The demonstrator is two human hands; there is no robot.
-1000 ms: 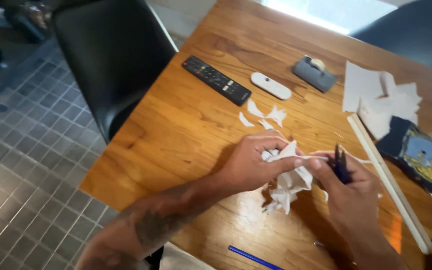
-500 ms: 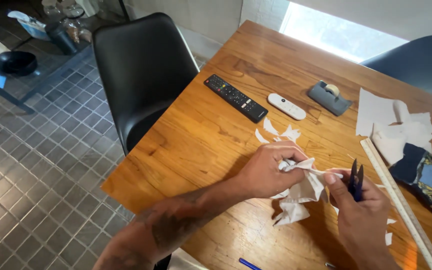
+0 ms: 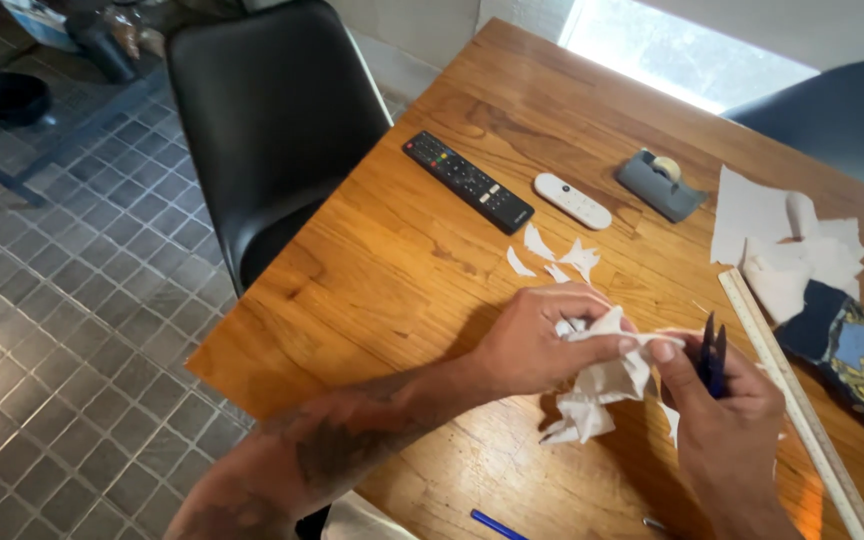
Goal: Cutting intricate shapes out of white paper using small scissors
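Near the front edge of the wooden table [image 3: 402,270], both hands work on a crumpled piece of white paper [image 3: 602,385]. The left hand [image 3: 537,345] is clenched around the upper part of the paper, with the thumb pressing a thin folded strip against the fingers. The right hand [image 3: 727,420] pinches the other end of that strip between thumb and forefinger. The remaining fingers of the right hand are curled around a pair of dark-handled scissors [image 3: 712,355], whose blades point upward and away from the paper. The lower part of the paper hangs below the hands, just above the table surface; contact with the table cannot be confirmed.

Small white paper scraps [image 3: 557,255] lie on the table just beyond the left hand. Farther back lie a black remote control [image 3: 467,182] and a smaller white remote control [image 3: 573,201], side by side but apart. A grey tape dispenser [image 3: 660,184] sits beyond the white remote. A stack of white paper sheets [image 3: 782,240] lies to the right. A long pale ruler [image 3: 797,400] runs diagonally beside the right hand, and a dark printed cloth [image 3: 857,360] lies just past it. A blue pen [image 3: 497,524] rests at the near table edge. A black chair [image 3: 272,130] stands at the left side of the table on a grey tiled floor [image 3: 62,330].
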